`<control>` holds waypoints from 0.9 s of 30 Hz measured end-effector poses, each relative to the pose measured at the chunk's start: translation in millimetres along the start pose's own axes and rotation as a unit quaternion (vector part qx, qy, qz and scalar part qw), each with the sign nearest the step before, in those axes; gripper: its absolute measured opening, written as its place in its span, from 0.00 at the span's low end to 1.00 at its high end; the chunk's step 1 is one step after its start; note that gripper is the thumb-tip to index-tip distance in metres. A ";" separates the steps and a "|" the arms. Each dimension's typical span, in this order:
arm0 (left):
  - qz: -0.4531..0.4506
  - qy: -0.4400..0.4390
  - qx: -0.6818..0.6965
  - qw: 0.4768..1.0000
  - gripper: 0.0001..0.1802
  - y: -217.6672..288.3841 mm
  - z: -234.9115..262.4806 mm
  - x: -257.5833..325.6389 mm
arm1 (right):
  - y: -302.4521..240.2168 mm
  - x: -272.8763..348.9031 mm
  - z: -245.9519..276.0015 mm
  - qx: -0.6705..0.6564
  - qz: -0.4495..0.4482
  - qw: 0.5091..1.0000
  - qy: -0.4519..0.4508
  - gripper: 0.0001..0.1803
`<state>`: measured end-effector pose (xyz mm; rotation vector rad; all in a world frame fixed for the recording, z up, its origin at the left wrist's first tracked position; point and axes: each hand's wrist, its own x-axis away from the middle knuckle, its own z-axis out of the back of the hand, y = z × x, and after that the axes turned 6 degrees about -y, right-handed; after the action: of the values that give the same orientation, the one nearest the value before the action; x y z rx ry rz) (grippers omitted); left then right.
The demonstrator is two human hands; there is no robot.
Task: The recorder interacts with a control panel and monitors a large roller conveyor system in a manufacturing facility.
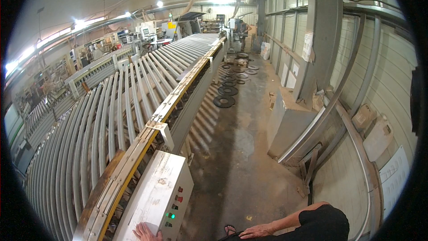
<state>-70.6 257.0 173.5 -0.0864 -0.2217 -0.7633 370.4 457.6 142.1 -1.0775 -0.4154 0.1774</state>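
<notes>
My left hand [147, 232] rests flat with fingers apart on the top of a white metal control box [156, 180] at the lower edge. The box's side carries a column of red and black buttons [176, 199], and a switch [170, 215] there glows green. To the right, my right hand [257, 231] lies loosely on black cloth [324, 223] over my leg, fingers stretched out and holding nothing. A sandalled foot [229, 229] shows just left of it.
A long roller conveyor [129, 89] with a yellow-edged side rail [154, 120] runs away on the left. Several dark rings [224, 101] lie on the floor ahead. At right stand a grey column [318, 35], its boxy base [292, 120] and plastic jugs [378, 137]. A person [243, 29] stands far off.
</notes>
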 end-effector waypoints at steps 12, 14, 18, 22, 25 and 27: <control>-0.012 0.036 0.030 0.999 0.43 -4.7 -9.0 -0.1 | -19.7 0.6 9.4 -0.006 -0.029 0.999 -0.012 0.33; -0.013 0.045 0.045 0.998 0.43 -6.4 -10.4 -1.8 | -6.5 -2.7 4.5 0.019 -0.002 1.000 0.002 0.32; -0.014 0.042 0.040 0.998 0.43 -6.0 -11.4 -4.0 | 30.8 -3.5 -14.6 0.113 0.095 0.986 0.074 0.33; -0.019 0.054 0.040 0.998 0.43 -8.9 -16.4 -4.3 | 39.9 -3.4 -23.4 0.121 0.077 0.987 0.077 0.33; -0.029 0.078 0.042 0.996 0.43 -11.1 -20.3 -5.5 | 39.0 -4.0 -23.0 0.118 0.092 0.985 0.087 0.33; -0.028 0.078 0.047 0.995 0.43 -11.2 -18.7 -4.5 | 35.3 -5.0 -18.3 0.118 0.115 0.982 0.091 0.33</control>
<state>-78.4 249.1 154.3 0.0698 -0.1113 -0.8107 375.5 457.5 102.4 -0.8956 -0.1009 0.3217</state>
